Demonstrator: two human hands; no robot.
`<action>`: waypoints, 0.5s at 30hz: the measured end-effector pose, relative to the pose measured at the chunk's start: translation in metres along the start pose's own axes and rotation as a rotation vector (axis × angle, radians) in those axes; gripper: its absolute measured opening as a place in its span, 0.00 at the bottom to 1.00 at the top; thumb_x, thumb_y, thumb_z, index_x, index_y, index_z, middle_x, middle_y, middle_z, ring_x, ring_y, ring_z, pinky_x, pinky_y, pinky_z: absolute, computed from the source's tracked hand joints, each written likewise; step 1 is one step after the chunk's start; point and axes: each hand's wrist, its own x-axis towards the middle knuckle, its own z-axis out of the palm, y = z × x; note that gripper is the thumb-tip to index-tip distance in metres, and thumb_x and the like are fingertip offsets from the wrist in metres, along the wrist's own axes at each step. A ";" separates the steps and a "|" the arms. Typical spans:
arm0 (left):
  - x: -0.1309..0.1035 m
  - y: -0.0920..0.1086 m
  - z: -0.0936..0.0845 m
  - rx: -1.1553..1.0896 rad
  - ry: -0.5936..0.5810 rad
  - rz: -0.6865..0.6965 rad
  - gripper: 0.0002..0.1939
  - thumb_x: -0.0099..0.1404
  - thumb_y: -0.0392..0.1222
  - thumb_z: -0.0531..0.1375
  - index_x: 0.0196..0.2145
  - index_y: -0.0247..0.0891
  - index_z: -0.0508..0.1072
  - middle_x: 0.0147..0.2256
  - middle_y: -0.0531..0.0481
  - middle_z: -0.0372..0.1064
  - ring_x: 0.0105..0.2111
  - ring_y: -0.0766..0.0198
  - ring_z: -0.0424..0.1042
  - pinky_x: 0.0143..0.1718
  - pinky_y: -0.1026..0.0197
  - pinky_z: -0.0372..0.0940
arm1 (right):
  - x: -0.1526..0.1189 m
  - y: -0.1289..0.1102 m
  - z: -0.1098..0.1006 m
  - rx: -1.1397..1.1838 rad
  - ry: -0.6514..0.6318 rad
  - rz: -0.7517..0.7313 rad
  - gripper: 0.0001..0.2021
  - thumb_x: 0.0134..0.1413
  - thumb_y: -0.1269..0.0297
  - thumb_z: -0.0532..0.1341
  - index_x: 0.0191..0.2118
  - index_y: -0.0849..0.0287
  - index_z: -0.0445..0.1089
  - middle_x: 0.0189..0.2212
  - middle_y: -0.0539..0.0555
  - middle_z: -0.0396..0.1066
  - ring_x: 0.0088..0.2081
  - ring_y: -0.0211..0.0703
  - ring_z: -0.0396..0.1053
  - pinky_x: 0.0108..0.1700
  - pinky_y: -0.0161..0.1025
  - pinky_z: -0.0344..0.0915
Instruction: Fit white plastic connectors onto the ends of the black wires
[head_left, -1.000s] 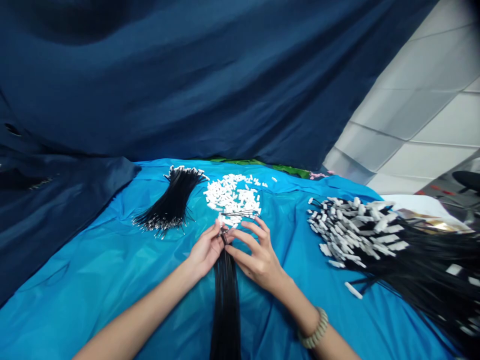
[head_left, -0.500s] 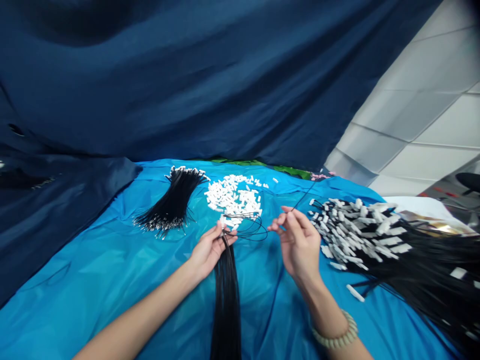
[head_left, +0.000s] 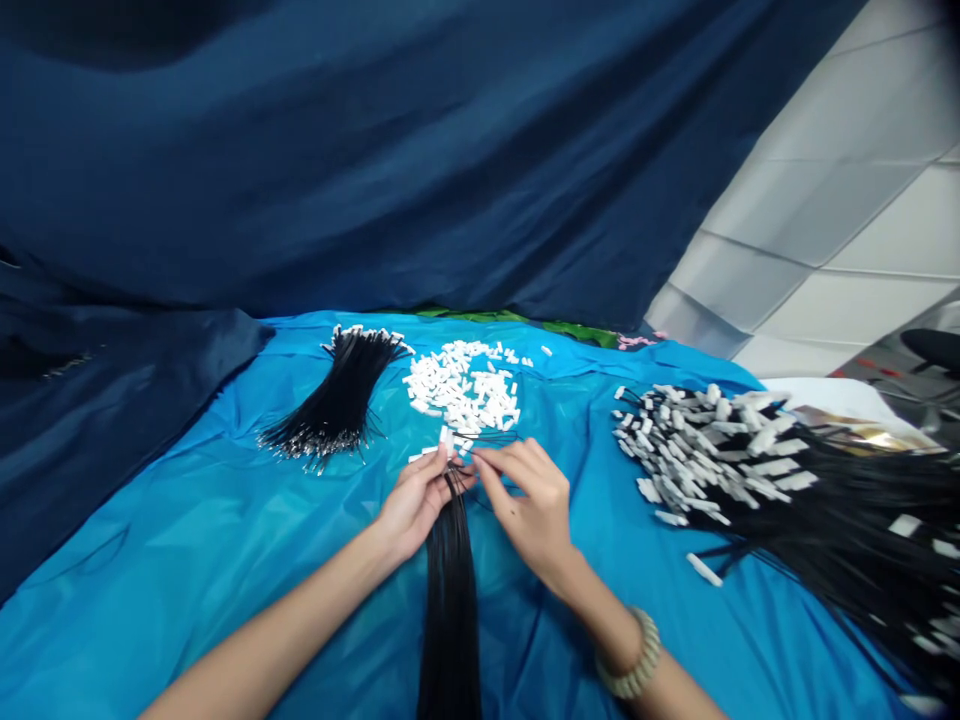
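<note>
My left hand (head_left: 420, 505) is closed around the top of a bundle of black wires (head_left: 451, 600) that hangs down toward me. A small white connector (head_left: 446, 438) stands up at its fingertips. My right hand (head_left: 529, 500) is pinched close beside the left fingertips; a thin black wire seems to be in the pinch, though its end is too small to make out. Loops of thin black wire (head_left: 491, 438) stick out past the right fingers. Just beyond both hands lies a pile of loose white connectors (head_left: 461, 385).
A fanned bundle of black wires with metal ends (head_left: 341, 390) lies at the back left. At the right, many black wires with white connectors (head_left: 705, 450) are heaped. Blue sheeting (head_left: 300, 560) covers the surface, and a dark blue cloth (head_left: 375, 160) hangs behind.
My right hand has moved left and down, from holding a wire out to the side to meeting the left fingertips. The left hand has stayed on the wire bundle.
</note>
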 end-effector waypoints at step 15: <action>-0.004 -0.003 0.000 -0.006 -0.063 0.007 0.04 0.55 0.34 0.58 0.27 0.32 0.71 0.27 0.48 0.70 0.30 0.64 0.70 0.39 0.55 0.65 | -0.004 0.006 0.007 -0.117 0.013 -0.070 0.07 0.52 0.72 0.55 0.36 0.59 0.68 0.26 0.53 0.68 0.29 0.40 0.60 0.32 0.39 0.60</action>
